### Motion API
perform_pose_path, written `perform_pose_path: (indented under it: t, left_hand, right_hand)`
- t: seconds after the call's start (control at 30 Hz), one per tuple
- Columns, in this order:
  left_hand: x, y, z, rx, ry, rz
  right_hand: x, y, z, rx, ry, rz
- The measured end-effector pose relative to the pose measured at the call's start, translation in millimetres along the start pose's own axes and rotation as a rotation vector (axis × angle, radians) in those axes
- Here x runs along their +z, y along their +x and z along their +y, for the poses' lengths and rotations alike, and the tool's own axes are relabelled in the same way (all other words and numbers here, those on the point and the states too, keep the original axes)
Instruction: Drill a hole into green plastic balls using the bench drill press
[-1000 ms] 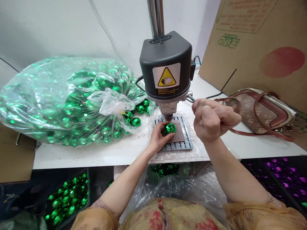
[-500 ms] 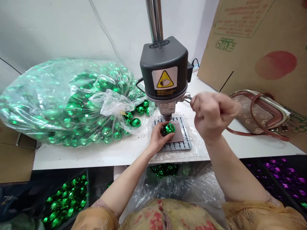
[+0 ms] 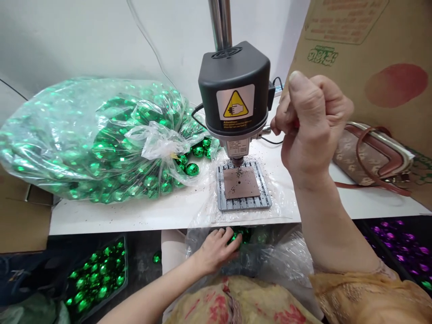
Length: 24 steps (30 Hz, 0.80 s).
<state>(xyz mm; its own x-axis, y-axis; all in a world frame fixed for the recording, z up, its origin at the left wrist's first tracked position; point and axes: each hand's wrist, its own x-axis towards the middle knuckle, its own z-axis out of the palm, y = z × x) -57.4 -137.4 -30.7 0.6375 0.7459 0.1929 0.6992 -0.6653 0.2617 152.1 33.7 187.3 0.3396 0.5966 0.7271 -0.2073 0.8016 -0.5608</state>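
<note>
I see the left hand (image 3: 218,245) now lowered below the front edge of the worktop (image 3: 141,213), fingers curled onto a green faceted ball (image 3: 235,236) at the mouth of the clear plastic bag (image 3: 270,261) hanging under the edge; half a second ago this hand held a green ball on the drill press plate (image 3: 243,184). That plate is now bare, with a small centre hole and dark swarf scattered on it. The right hand (image 3: 312,126) is closed in a fist around the feed lever (image 3: 267,130) of the bench drill press (image 3: 235,94) and sits higher than before; the drill head has risen with it, so the spindle tip stands clear above the plate. To the left, a large clear sack of green balls (image 3: 97,139) lies on the worktop, touching a few loose balls near the plate. A brown handbag (image 3: 371,155) rests at the right, in front of a cardboard box (image 3: 364,58).
</note>
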Motion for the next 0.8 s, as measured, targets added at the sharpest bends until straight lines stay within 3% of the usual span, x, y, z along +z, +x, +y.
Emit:
perform_pose_path:
  t: [0.07, 0.13, 0.23, 0.3, 0.37, 0.43, 0.5, 0.63, 0.8]
  left_hand:
    - [4.7, -12, -7, 0.034, 0.029, -0.027]
    - [-3.5, -8, -21, 0.023, -0.035, 0.053]
    - [-36.7, 26, -57, -0.223, -0.002, 0.314]
    - [-63.3, 60, -87, -0.439, 0.098, 0.385]
    - [-84.6, 90, -115, -0.63, 0.223, 0.342]
    - [-96.4, 109, -136, -0.727, 0.318, 0.19]
    - [-98.7, 117, -147, -0.698, 0.325, 0.08]
    - [-86.6, 114, -149, -0.545, 0.246, 0.058]
    - [-74.9, 117, -154, -0.598, 0.183, 0.012]
  right_hand:
    - [1, 0, -1, -0.004, 0.003, 0.015]
    - [1, 1, -3, 0.003, -0.01, 0.027]
    - [2, 0, -4, 0.008, 0.012, 0.045]
    - [2, 0, -4, 0.006, 0.025, 0.061]
    - [1, -1, -4, 0.013, 0.01, 0.062]
    - [1, -1, -4, 0.016, -0.008, 0.056]
    - [0, -2, -4, 0.011, -0.014, 0.037]
    - [-1, -2, -4, 0.003, -0.029, 0.016]
    - [-1, -3, -3, 0.001, -0.037, 0.007]
